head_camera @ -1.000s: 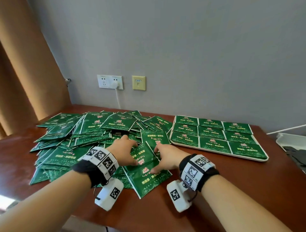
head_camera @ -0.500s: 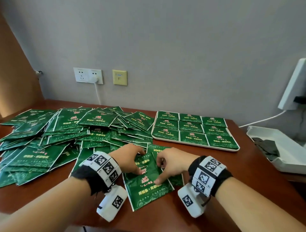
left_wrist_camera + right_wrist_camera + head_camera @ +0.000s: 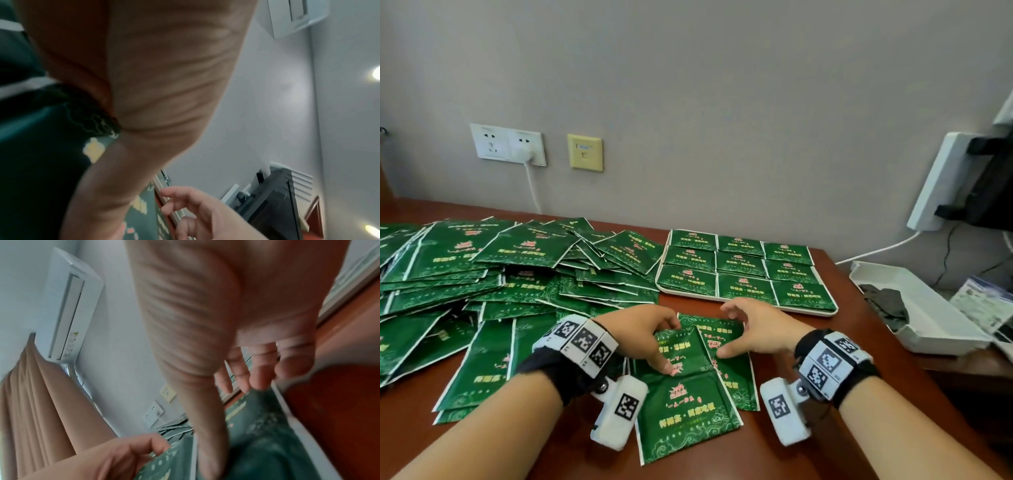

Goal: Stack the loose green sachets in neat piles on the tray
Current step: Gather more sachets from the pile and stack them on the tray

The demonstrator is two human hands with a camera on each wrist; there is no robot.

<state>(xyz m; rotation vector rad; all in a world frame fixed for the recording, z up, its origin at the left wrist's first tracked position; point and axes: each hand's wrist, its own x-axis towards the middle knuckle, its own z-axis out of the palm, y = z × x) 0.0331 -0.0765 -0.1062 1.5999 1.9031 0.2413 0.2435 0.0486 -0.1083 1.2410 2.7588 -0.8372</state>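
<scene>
1. Head view: a small batch of sachets (image 3: 688,404) lies overlapped near the front edge of the surface (image 3: 808,346), between both hands.
2. Left hand (image 3: 640,329) has its fingers curled on the batch's far edge and its thumb pressed down on the top sachet, holding it.
3. Right hand (image 3: 753,329) is spread and relaxed over the batch's right side, thumb tip touching a sachet, gripping nothing.
4. White tray (image 3: 832,305), just beyond the hands toward the back right, holds nine sachet piles (image 3: 743,270) in three rows.
5. Loose sachets (image 3: 493,274) sprawl in a heap across the left half of the surface.
6. White box (image 3: 928,329) with something dark inside it sits off the right edge.
7. Wall sockets (image 3: 508,144) and a yellow wall plate (image 3: 585,152) hang on the grey wall behind; a white cord (image 3: 534,192) drops from one socket.
</scene>
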